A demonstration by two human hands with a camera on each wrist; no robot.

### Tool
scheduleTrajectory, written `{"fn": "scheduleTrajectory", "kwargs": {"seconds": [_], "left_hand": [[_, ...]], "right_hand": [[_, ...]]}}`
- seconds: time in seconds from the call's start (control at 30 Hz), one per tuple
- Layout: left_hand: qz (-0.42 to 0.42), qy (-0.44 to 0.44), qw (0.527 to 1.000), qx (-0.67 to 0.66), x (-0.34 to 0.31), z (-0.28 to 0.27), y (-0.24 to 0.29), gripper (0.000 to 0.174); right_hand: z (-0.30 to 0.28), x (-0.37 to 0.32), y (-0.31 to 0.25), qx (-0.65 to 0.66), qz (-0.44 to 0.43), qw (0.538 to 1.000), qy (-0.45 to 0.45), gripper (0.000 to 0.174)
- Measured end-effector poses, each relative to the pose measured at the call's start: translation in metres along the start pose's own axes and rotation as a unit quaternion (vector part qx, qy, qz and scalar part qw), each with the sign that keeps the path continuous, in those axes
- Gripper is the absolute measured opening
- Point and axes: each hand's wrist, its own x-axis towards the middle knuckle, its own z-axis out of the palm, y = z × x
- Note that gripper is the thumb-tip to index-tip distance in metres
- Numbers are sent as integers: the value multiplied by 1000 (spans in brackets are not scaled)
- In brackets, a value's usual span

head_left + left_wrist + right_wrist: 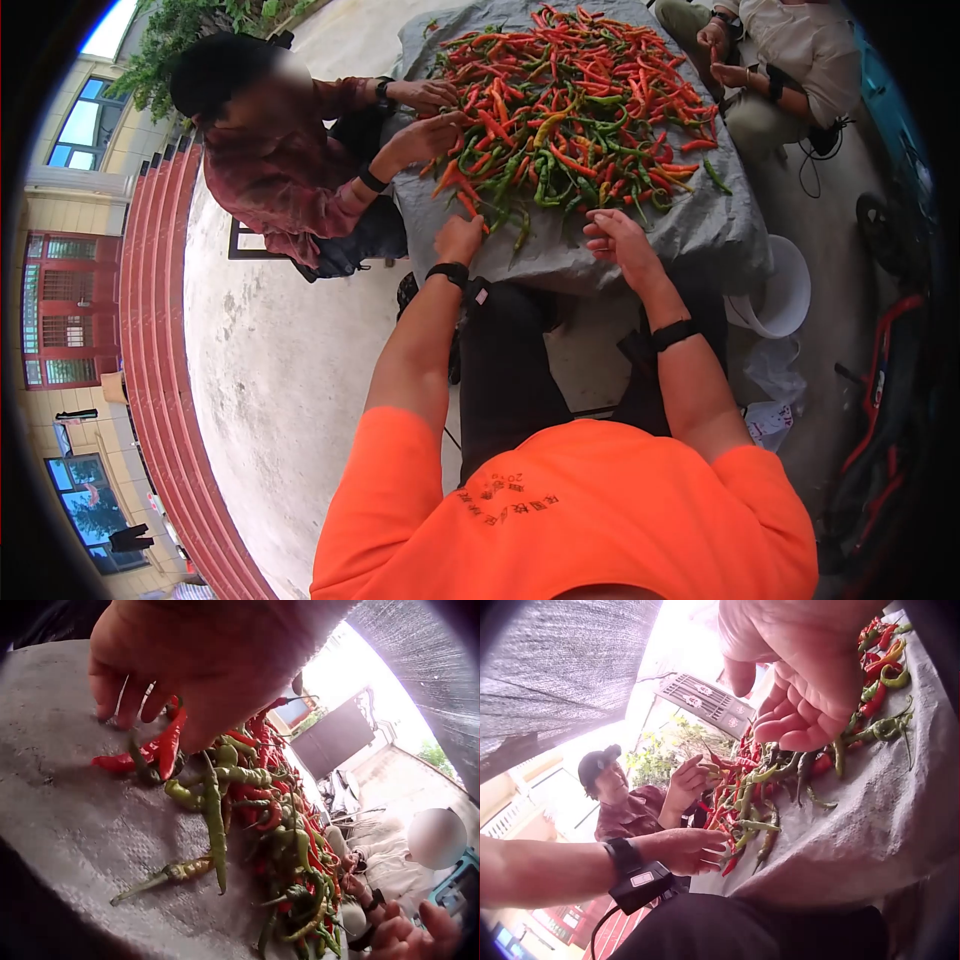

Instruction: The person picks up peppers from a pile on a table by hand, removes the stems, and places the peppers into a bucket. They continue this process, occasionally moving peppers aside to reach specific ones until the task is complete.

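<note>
A large heap of red and green chili peppers (590,110) lies on a grey sheet (720,225). My left hand (459,241) is at the heap's near left edge, its fingers around a red chili pepper (172,742). Beside that hand, in the left wrist view, lie a long green chili (216,825) and a greenish-brown one (169,876) with its stem. My right hand (622,245) hovers at the near edge of the heap, palm turned up and fingers loosely bent, with nothing in it. Below its fingers, in the right wrist view, are green chilies (889,729) on the sheet.
Across the left corner, a person in a dark red shirt (275,180) has both hands at the heap. Another person in a light shirt (805,50) sits at the far right. A white bucket (785,290) stands by the table's right side, with plastic bags (775,370) near it.
</note>
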Motion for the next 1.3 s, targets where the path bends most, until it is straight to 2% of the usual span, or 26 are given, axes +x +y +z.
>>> {"fn": "scheduleTrajectory", "kwargs": {"seconds": [0.17, 0.27, 0.37, 0.47, 0.57, 0.67, 0.77, 0.8, 0.87, 0.97, 1.07, 1.17, 1.23, 1.27, 1.3], "left_hand": [[-13, -32, 994, -105, 20, 9, -3, 41], [-3, -113, 985, -129, 37, 16, -8, 37], [-15, -72, 989, -131, 42, 28, -10, 33], [-91, -56, 944, -311, 27, 17, 5, 35], [-48, 150, 926, -344, 28, 31, 3, 34], [92, 216, 904, -358, 51, 46, -23, 30], [128, 182, 893, -390, 3, -4, 11, 24], [103, 116, 869, -469, -13, -17, 22, 25], [55, -24, 791, -609, -43, -37, 40, 28], [82, -182, 737, -646, -86, -50, 52, 22], [83, -267, 726, -628, -128, -49, 55, 23], [74, -296, 788, -535, -171, -38, 55, 27], [106, -340, 775, -521, -193, -30, 50, 32], [119, -347, 780, -507, -202, -24, 45, 32], [123, -350, 762, -531, -214, -26, 43, 32]], "right_hand": [[-6, 9, 2, 9, 11, 1000, 4, 28], [-4, 11, 3, 17, 12, 1000, 5, 26], [-1, 13, 4, 15, 14, 1000, -2, 25], [0, 12, 2, 15, 14, 1000, -4, 25], [-1, 11, 1, 21, 6, 1000, 4, 25], [1, 11, 2, 25, -1, 1000, 3, 25], [3, 10, 3, 24, -7, 1000, -9, 25], [3, 10, 3, 22, -11, 1000, -13, 25], [4, 8, 4, 12, -16, 999, -25, 26], [6, 0, 4, -20, -25, 999, -42, 29], [13, -14, 1, -49, -38, 994, -89, 33], [23, -31, -3, -108, -3, 979, -173, 36], [35, -48, -4, -178, -18, 964, -195, 31], [33, -46, 4, -157, -25, 956, -247, 26], [45, -65, -6, -156, -26, 962, -221, 22]]}}
